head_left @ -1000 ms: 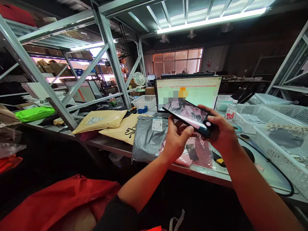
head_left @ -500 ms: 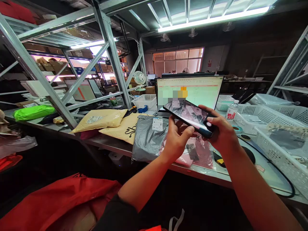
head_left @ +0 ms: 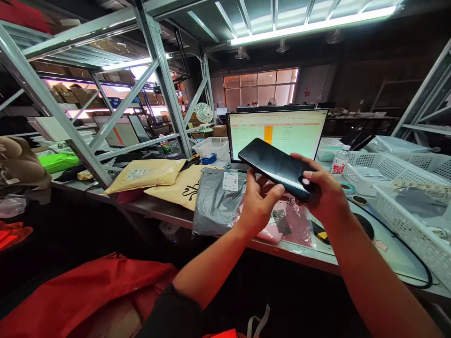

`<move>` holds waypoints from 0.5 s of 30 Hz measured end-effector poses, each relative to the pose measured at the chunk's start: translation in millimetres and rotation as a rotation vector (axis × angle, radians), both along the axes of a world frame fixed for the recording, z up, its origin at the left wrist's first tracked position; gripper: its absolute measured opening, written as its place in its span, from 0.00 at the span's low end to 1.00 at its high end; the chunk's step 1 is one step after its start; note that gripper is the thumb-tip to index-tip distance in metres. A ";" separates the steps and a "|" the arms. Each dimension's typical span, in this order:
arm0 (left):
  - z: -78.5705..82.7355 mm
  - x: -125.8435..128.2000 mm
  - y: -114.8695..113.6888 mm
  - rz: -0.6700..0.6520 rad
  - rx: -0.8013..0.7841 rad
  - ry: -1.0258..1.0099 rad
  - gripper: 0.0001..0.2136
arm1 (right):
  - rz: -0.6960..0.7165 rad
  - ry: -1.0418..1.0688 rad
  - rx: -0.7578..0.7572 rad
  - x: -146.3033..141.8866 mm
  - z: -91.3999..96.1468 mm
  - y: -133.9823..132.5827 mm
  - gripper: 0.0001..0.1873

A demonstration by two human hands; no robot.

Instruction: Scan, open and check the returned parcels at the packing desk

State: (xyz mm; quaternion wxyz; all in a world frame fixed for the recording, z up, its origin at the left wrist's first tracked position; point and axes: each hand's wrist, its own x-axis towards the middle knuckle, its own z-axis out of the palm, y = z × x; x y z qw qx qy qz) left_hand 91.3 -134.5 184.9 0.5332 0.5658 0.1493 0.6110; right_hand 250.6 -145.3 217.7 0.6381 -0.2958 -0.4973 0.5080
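Observation:
A smartphone (head_left: 275,166) is held sideways between both hands above the table, its screen mostly dark with a round button at the right end. My left hand (head_left: 259,202) grips its lower edge, fingers behind and thumb in front. My right hand (head_left: 326,188) closes round the right end, the thumb by the round button. Below the phone lie a clear pink plastic bag (head_left: 299,220) and a grey mailing bag (head_left: 218,202) with a white label (head_left: 230,180). Two yellow padded envelopes, one a labelled envelope (head_left: 158,171), lie to the left.
A lit monitor (head_left: 282,124) stands behind the phone. White perforated baskets (head_left: 405,225) and a bottle (head_left: 340,159) stand at right. A metal shelf post (head_left: 164,84) rises at left, near a small fan (head_left: 204,113). A red bag (head_left: 105,286) sits low at left.
The phone's screen has gone from a camera picture of the parcels to nearly black. Both hands keep their hold, almost unmoved. At far left, a brown item has come further into view.

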 end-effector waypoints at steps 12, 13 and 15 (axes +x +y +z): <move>-66.9 -28.0 -22.8 -0.050 0.048 0.145 0.23 | 0.150 0.081 -0.099 1.8 -100.6 -50.5 0.39; -87.4 -34.5 -33.9 -0.053 0.016 0.216 0.22 | 0.188 0.121 -0.172 -2.9 -131.8 -65.6 0.41; -129.9 -46.7 -59.9 -0.095 -0.067 0.389 0.23 | 0.205 0.192 -0.346 -17.3 -195.0 -101.2 0.42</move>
